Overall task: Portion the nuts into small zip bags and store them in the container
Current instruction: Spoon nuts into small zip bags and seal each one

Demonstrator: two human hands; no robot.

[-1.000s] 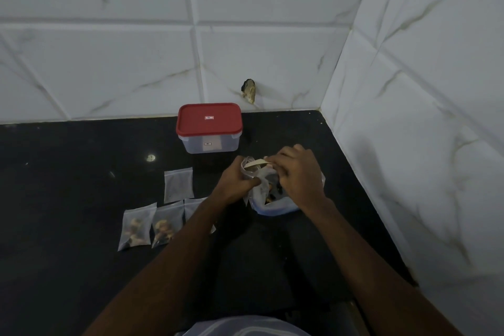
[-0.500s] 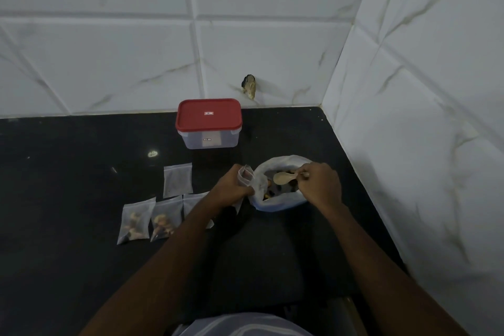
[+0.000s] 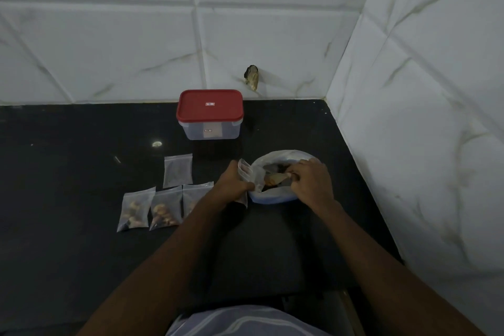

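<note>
My left hand (image 3: 234, 185) pinched the small clear zip bag (image 3: 244, 172) near its mouth. I held it upright, touching the nine o'clock side of the large white plastic bag (image 3: 283, 157), so that a spoonful would have little way to travel. My right hand (image 3: 311, 183) had its fingers curled round the pale wooden spoon (image 3: 275, 179), whose bowl was dipped into the large bag's open mouth.

The clear rectangular container with the red lid (image 3: 210, 114) stood at eleven o'clock from my hands. It was shut and set back near the white tiled wall (image 3: 109, 43), I judge to stay clear until the portions were ready. At eight o'clock lay two filled zip bags (image 3: 133, 210) showing brown nuts (image 3: 163, 213), with one flat empty zip bag (image 3: 177, 170) at ten o'clock.

My left wrist covered most of a third zip bag (image 3: 195, 196), so I could not tell how full it was. In the dim light I could not tell whether the spoon carried nuts, nor what the dark lump (image 3: 252, 78) on the wall was.
</note>
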